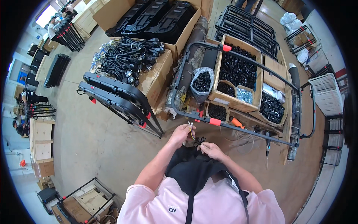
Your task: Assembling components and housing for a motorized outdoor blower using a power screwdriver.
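Yellow-and-black wire (192,133) is pinched between left hand (181,133) and right hand (211,150), both closed on it.

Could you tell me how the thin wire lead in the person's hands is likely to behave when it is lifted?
The wire lead probably handles floppy: it bends between the left hand and right hand, and its black end bunches into loops. It looks light, since fingertips alone hold it. Its loops seem apt to snag or tangle, like the heap of black cables on the cardboard box.

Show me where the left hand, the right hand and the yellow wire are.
left hand (182,133), head view, back of the hand
right hand (211,150), head view, knuckles
yellow wire (192,131), head view, middle of its length
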